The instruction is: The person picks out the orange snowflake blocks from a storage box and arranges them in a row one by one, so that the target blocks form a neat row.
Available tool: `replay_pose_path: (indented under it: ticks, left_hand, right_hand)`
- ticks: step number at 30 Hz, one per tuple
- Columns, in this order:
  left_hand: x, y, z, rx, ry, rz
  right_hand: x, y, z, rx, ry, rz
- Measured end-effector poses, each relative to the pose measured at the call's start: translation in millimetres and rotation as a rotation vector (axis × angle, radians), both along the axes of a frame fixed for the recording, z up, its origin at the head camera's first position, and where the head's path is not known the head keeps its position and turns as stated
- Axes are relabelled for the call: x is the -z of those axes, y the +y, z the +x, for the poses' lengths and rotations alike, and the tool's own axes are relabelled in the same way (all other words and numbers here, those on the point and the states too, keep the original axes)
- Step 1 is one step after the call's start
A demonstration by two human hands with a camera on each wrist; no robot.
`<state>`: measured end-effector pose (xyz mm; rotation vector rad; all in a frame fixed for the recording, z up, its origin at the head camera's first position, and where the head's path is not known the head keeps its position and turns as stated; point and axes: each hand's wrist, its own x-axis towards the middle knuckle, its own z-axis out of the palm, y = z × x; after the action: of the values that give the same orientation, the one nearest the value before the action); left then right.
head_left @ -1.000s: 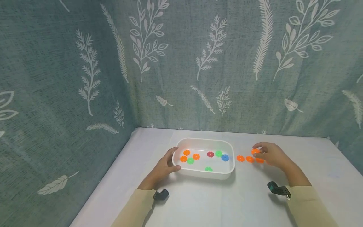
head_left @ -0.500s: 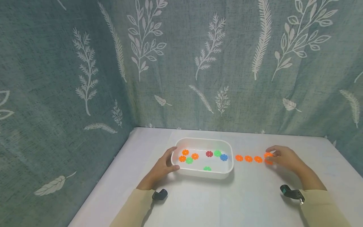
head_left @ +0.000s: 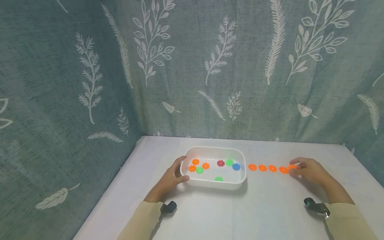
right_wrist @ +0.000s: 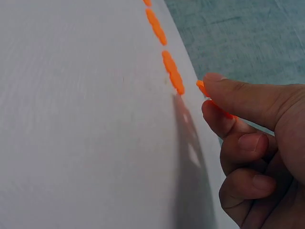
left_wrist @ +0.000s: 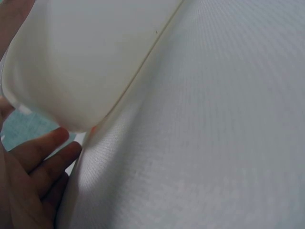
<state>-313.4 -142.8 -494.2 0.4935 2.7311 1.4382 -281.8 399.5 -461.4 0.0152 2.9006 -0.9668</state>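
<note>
A white plastic tub (head_left: 216, 185) stands on the table, and my left hand (head_left: 168, 178) holds its left end, thumb at the front rim and fingers round the side. Inside the tub lie loose notched discs: several orange discs (head_left: 205, 165), green discs (head_left: 229, 162), a dark red disc (head_left: 220, 163) and a blue disc (head_left: 236, 166). My right hand (head_left: 312, 171) pinches an orange notched disc (right_wrist: 200, 87) between thumb and forefinger, raised above the cloth. This disc is at the right end of a row of orange discs (head_left: 262, 168) lying right of the tub.
A white cloth (head_left: 255, 210) covers the table. Patterned green-blue curtains (head_left: 192, 66) hang along the back and left edges. Dark wrist cameras (head_left: 169, 207) are strapped at both sleeves.
My right hand has moved right along the row and lowered slightly, with the orange disc in its fingers. The left hand stays on the tub.
</note>
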Motion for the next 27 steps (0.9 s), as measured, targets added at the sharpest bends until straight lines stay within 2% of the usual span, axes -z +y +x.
replay_pose_path:
  ticks: [17,27]
  left_hand:
    - [2.5,-1.4,1.9,0.014,0.003,0.018]
    - [-0.5,1.8,1.8,-0.017,0.0,-0.013]
  right_hand:
    - [8.7,4.6,-1.9,0.074,-0.046,0.067]
    - [9.5,2.6,-0.6,0.059,-0.026,0.073]
